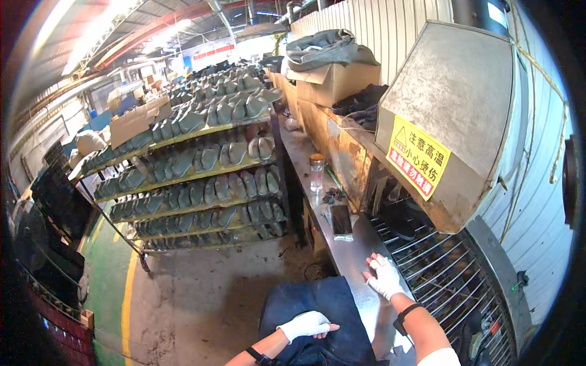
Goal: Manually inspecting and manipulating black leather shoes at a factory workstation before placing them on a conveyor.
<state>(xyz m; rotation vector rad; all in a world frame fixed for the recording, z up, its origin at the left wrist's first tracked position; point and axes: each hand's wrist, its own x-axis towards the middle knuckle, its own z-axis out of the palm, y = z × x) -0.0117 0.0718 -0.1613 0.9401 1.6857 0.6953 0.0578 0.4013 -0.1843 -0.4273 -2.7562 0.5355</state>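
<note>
My left hand (308,326), in a white fingerless glove, rests on my dark-clad lap (317,299). Its fingers are curled together, and nothing shows in them. On the metal worktop (364,256) to the right lies my right hand (386,277), gloved the same way, fingers apart and holding nothing. It is beside a rack of metal rollers or bars (439,268). Farther along the worktop is a dark phone-like slab (340,219). Beyond it are small dark pieces (332,196) and a clear bottle (316,174) with an orange-brown cap. A dark shoe (398,222) sits on the bars under the hood.
A grey metal hood (445,79) with a yellow warning label (420,157) overhangs the bars. At left stands a multi-shelf rack (201,183) full of grey shoe-shaped forms. A cardboard box (332,82) topped with dark cloth is at the back. A yellow line (129,299) marks the floor.
</note>
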